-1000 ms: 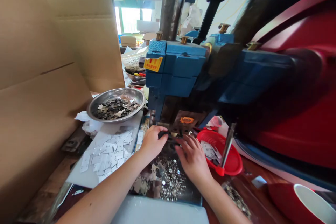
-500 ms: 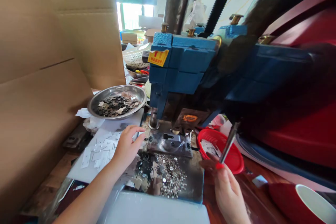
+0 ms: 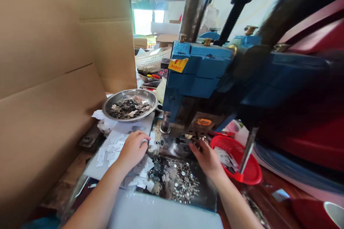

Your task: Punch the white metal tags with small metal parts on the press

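My left hand is closed at the left edge of the blue press, thumb and forefinger together at a small white plate. Under the press head, my right hand reaches to the steel die, its fingers bent in; what they hold, if anything, is hidden. In front of the die lie a heap of small shiny rivet-like parts and dark flat pieces. White plates are scattered left of my left hand. The press's steel lever hangs free on the right.
A steel bowl of thin metal pieces stands at the back left, beside a tall cardboard sheet. Right of the die is a red basket with white plates in it. A white perforated basket stands behind.
My right hand has let go of the lever's red end and moved left to the die. My left hand's fingers have closed, now at a white plate. The view has shifted slightly.
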A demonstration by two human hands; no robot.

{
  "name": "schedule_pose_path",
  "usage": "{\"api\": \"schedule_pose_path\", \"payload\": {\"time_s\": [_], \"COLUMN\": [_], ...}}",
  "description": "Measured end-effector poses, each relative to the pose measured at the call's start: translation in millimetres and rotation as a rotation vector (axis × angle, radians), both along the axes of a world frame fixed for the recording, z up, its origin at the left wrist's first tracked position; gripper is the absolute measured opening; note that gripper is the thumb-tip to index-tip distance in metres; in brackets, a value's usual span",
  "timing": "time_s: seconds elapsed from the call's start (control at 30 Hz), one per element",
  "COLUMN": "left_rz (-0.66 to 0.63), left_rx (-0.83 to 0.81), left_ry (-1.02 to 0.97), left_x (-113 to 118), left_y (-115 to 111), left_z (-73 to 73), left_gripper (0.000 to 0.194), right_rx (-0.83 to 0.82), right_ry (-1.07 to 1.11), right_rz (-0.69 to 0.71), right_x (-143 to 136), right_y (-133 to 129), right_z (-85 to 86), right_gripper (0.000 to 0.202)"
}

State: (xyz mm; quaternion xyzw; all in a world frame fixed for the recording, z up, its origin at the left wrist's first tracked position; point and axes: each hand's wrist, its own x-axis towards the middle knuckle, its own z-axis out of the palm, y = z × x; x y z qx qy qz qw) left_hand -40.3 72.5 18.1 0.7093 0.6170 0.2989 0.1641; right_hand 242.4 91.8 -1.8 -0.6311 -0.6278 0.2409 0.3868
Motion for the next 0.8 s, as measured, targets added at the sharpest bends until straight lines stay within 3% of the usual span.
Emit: {"api": "schedule_pose_path", "payload": {"time_s": [0.1, 0.23, 0.37, 0.43, 0.6, 0.8], "left_rz": [-0.076, -0.125, -0.084, -0.04, -0.048, 0.01], "left_rx": [-0.046, -0.087, -0.075, -0.06, -0.08, -0.099], "left_ry": [0.051, 0.112, 0.166, 0.202, 0.274, 0.33], "left_x": [4.0, 11.1, 14.4, 15.0, 15.1, 10.4], "left_y": [-4.3, -7.8, -4.8, -1.7, 2.9, 7.4], "left_z": [0.4, -2.3, -6.4, -8.3, -12.4, -8.0], "left_gripper": [0.025, 0.018, 0.018, 0.018, 0.017, 0.019], "right_rx": [-0.029, 0.007, 0.102, 0.099, -0.028, -0.096], "right_ry": [0.001, 0.232, 0.593, 0.615, 0.376, 0.453], "right_rz": [-0.034, -0.206, -0.43, -0.494, -0.431, -0.27], "right_x": [-3.2, 17.2, 43.0, 48.4, 41.4, 33.1], "right_y": [5.3, -12.5, -41.6, -53.4, -66.9, -64.0], "right_z": [4.9, 10.7, 11.3, 7.9, -5.0, -14.2], "right_gripper": [0.032, 0.035, 0.043, 0.048, 0.049, 0.048]}}
